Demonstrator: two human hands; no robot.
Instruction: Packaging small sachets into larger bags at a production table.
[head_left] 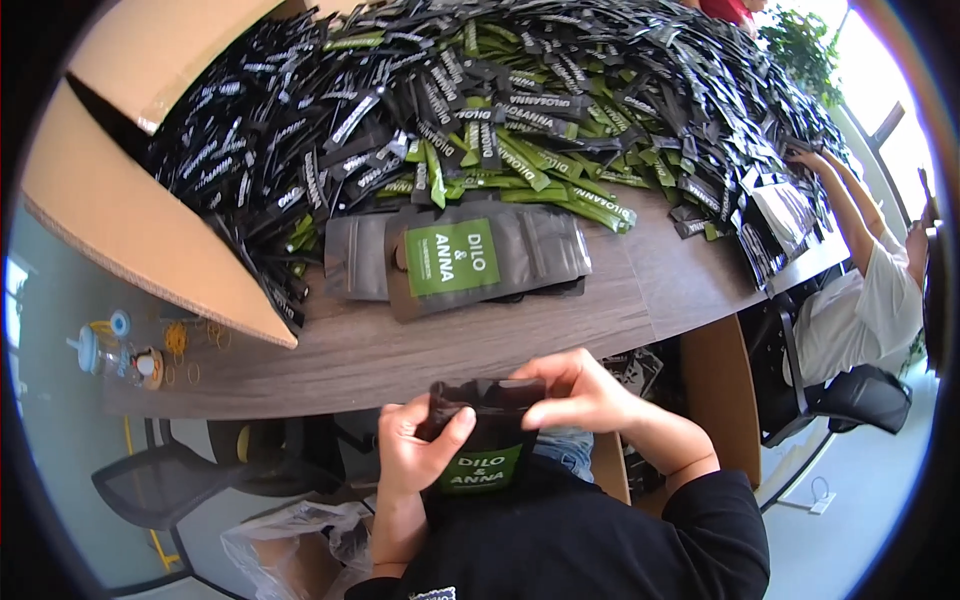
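Below the table's front edge, my left hand (422, 445) and my right hand (575, 400) hold a dark pouch (478, 455) with a green label upright in front of my body, fingers gripping either side of its top. Just beyond, a stack of flat grey-black pouches (537, 255), the top one bearing a green label, lies on the wood-grain table (420, 355). A large heap of slim black and green packets (480, 120) covers the table behind that stack.
Cardboard (160, 250) stands at the left. A bottle (90, 352) and rubber bands (178, 340) sit on the table's left. A co-worker's arms (840, 200) reach into the heap at right. Chairs (150, 480), a cardboard box (715, 400) and a plastic bag (260, 540) are below the table.
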